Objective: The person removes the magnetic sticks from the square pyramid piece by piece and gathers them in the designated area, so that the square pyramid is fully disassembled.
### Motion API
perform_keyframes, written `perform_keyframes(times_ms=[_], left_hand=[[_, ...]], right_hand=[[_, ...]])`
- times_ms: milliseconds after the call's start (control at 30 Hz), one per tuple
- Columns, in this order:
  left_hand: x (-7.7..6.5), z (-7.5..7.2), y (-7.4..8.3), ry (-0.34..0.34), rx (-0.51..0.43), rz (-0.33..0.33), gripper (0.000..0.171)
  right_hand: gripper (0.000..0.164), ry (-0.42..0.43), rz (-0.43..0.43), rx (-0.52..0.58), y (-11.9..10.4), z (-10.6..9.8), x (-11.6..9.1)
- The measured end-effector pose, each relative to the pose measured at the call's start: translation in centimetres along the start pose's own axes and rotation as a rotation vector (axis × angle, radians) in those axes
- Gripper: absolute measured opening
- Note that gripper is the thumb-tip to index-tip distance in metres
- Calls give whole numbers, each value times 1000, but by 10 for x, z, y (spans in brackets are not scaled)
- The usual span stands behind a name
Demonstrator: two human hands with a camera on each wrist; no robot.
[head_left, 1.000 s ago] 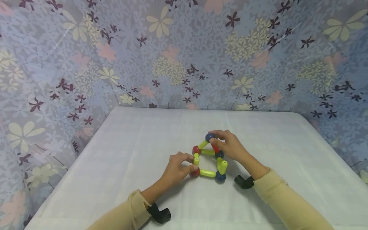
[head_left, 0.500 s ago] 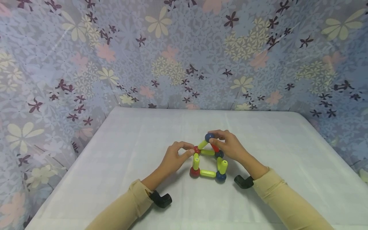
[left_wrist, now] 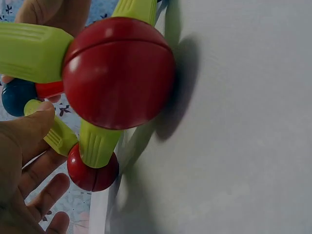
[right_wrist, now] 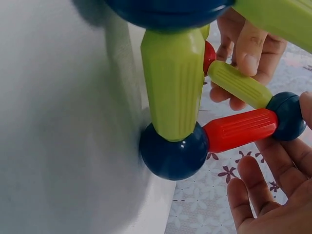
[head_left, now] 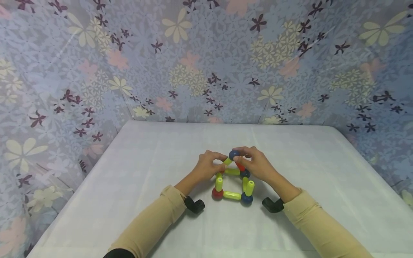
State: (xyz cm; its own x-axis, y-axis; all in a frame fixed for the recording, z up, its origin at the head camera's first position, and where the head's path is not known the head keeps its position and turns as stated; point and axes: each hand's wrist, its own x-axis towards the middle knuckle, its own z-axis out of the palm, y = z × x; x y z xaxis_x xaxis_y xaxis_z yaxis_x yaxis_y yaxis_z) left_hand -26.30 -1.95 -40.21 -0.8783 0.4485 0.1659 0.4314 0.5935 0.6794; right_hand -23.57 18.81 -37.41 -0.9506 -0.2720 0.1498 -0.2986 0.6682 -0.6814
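Observation:
A frame of chunky rods and balls stands on the white table (head_left: 155, 157). My right hand (head_left: 258, 165) pinches the raised blue ball (head_left: 233, 154) at its far end. From that ball a red rod (right_wrist: 241, 130) slopes to a lower blue ball (right_wrist: 174, 152). A yellow-green rod (left_wrist: 59, 136) runs from the raised ball to the far red ball (left_wrist: 91, 168). Thumb and fingers of my left hand (head_left: 208, 166) pinch this rod, partly hiding the far red ball in the head view. Two short yellow-green rods rise from the near red ball (head_left: 217, 194) and near blue ball (head_left: 247, 199).
Dark curved wrist pieces, the left one (head_left: 195, 205) and the right one (head_left: 273, 205), stick out below my wrists beside the frame. A flower-patterned cloth (head_left: 206, 61) hangs behind the table's far edge.
My left hand has moved from the near red ball, past the far red ball, to the sloping yellow-green rod, which it now pinches. The right hand has kept its grip on the raised blue ball.

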Motion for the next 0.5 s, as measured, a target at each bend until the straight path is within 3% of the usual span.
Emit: perform_keyframes(times_ms=[233,500], left_hand=[[0,3,0,2,32,18,24],[-12,3,0,30,68,35,22]], right_hand=[[49,16,-47,-35,-5,-3,-2],[44,-3,-95,-130,-20,-3,-5]])
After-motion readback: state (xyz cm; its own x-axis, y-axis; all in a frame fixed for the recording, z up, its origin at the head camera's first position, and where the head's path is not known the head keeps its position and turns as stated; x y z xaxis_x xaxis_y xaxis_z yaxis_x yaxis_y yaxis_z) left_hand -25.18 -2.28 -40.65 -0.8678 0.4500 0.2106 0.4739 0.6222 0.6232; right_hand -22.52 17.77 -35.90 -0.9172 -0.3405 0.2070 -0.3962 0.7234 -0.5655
